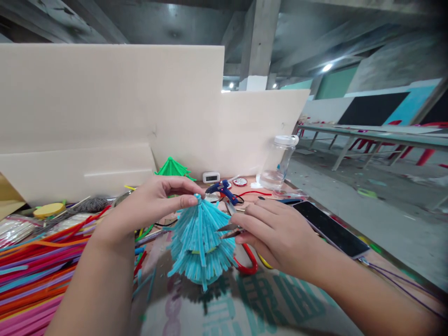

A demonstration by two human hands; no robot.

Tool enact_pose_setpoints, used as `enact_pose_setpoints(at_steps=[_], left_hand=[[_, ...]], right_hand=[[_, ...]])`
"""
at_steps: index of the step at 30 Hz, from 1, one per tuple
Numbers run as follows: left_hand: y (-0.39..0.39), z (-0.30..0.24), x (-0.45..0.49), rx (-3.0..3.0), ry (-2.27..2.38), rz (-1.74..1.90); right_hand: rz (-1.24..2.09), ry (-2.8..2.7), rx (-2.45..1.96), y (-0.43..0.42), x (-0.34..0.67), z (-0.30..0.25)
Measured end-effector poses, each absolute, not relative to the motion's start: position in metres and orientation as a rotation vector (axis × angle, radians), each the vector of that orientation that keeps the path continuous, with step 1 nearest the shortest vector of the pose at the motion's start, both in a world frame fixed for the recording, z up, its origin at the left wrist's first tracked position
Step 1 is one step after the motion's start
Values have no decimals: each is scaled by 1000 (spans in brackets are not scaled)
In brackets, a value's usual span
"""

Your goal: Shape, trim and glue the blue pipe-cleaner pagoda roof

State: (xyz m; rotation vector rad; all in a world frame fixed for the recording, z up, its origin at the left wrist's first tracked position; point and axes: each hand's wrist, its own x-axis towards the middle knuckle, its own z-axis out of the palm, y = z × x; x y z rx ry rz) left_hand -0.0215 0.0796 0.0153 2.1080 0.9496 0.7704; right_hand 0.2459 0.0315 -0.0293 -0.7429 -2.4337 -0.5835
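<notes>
Screening part of the concrete room, boards line the desk's back edge; left hand pinches a blue cone, right hand grips a metal tool.

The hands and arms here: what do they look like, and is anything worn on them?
Both are a person's: the left hand and right hand are ungloved, with no rings or watch in sight. Both forearms are bare, no sleeves showing.

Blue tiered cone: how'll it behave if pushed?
Blue tiered cone: probably light for its size, being built from thin strips. Lower ends hang separate, so likely bend or splay. Tipping seems less likely while the left hand pinches its peak.
</notes>
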Motion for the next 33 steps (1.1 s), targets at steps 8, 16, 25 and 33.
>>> enact_pose_setpoints(at_steps=[8, 16, 25, 33], left_hand=[[80, 14, -17, 2161, 892, 806], [80, 10, -10, 2114, 955, 781], [73, 2, -10, 1933, 920, 850], [72, -2, 0, 1866, 841, 926]], right_hand=[[-362, -2364, -791, 39, 259, -19], [681, -2510, -1301, 107, 313, -57], [424, -2022, -1589, 162, 281, -94], [545, -1883, -1620, 204, 236, -116]])
